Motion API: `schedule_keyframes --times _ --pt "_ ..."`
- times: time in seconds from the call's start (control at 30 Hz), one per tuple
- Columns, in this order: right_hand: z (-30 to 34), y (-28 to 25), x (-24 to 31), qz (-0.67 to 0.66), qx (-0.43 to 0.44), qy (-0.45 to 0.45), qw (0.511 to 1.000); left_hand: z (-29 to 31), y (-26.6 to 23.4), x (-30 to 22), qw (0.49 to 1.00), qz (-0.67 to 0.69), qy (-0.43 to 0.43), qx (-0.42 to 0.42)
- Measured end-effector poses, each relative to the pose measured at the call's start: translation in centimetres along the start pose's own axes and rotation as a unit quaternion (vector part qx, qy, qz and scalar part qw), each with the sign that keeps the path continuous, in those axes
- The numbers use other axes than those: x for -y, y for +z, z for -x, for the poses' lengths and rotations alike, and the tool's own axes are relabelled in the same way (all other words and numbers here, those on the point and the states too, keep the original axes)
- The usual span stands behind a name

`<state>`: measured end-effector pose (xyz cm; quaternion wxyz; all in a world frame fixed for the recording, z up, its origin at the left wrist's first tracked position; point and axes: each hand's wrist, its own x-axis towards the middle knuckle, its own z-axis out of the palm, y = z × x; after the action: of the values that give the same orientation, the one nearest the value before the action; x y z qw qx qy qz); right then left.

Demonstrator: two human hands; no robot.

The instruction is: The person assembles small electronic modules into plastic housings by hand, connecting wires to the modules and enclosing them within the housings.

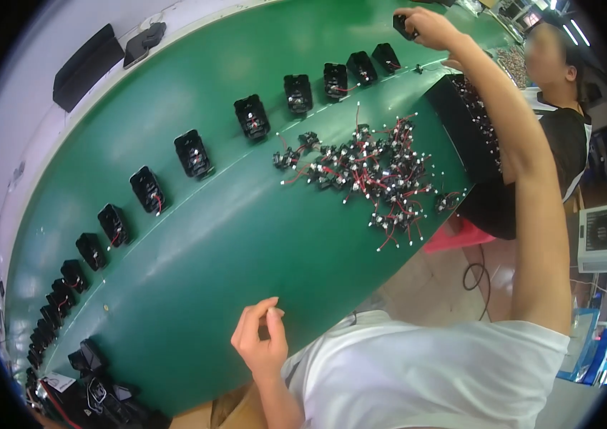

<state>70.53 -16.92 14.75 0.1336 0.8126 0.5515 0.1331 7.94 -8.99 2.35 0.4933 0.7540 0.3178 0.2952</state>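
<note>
At the far right end of the green table, my right arm is stretched out, and my right hand (428, 28) grips a black plastic housing (402, 27). My left hand (260, 336) hovers over the near edge with its fingers curled and thumb tip close to the fingertips; nothing shows in it. A curved row of black housings runs along the table, among them one housing (252, 117) with red wires and small parts inside. Closer to me and to the right lies a loose pile of small black parts with red wires and white connectors (368, 168).
A black box (461, 121) of similar wired parts stands at the table's right edge, beside a seated person (561, 121). More black parts and cables (103, 393) lie at the near left corner. A pink stool (461, 236) and a white box-shaped device (599, 236) are on the right.
</note>
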Motion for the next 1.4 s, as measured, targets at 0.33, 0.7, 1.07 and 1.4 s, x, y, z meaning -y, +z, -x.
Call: schedule_keyframes --times 0.33,0.7,1.07,1.4 --pt "-2.0 3.1 3.4 0.087 0.172 0.013 0.981 -0.2 0.3 0.2 1.0 -0.015 0.003 0.0" --pt "-0.4 5.9 2.6 0.057 0.112 0.037 0.991 0.0 0.3 0.6 1.0 -0.013 0.014 -0.004" --pt "2.0 5.0 1.7 0.051 0.167 0.08 0.981 -0.2 0.1 0.3 1.0 -0.012 0.012 0.003" --pt "3.9 -2.6 7.0 -0.122 -0.042 -0.037 0.991 -0.4 0.7 0.0 1.0 0.012 0.003 0.028"
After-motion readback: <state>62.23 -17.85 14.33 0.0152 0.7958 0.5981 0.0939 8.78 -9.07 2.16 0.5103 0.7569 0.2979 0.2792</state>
